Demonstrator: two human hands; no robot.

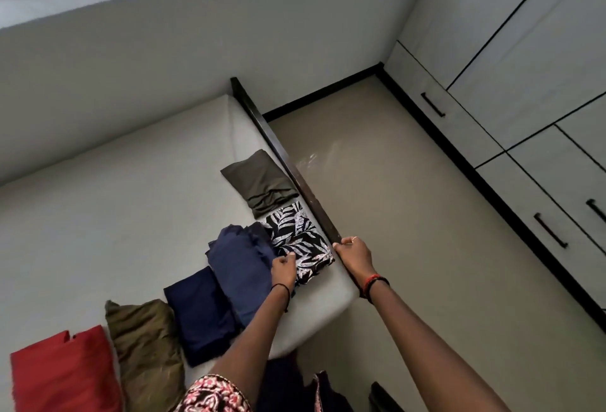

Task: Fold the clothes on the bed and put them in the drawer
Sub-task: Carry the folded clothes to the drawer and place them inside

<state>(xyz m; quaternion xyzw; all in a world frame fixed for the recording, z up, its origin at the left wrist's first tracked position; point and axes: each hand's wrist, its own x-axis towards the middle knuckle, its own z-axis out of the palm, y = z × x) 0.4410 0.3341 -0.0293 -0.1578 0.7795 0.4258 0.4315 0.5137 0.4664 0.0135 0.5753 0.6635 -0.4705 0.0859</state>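
Folded clothes in a row on the near right part of the bed (114, 198), all lying on the white mattress. From near left to far right: red cloth (62, 375), olive cloth (147, 346), navy cloth (200, 313), blue cloth (242, 267), print cloth (301, 241), grey cloth (262, 185). Navy cloth touching blue cloth; blue cloth reaching a little over the left edge of print cloth; grey cloth just beyond print cloth, touching its far edge. Print cloth black with white leaves, lying flat just beside the dark frame (282, 155) on the right side of the bed.

Left hand (283, 270) at the border between blue cloth and print cloth, fingers curled, pinching the left edge of print cloth. Thin dark band on this wrist. Right hand (355, 255) at the right edge of print cloth, just at the near end of the frame, fingers curled; impossible to tell whether grasping cloth or frame. Ring on one finger, red and dark bands on the wrist.

To the right of the bed, beige floor (393, 214), and beyond it white drawers (531, 195) with dark bar handles, all closed, well apart from the clothes. Grey wall (164, 67) on the far side of the bed. At the near edge, a part of a red patterned garment (213, 395) on the person
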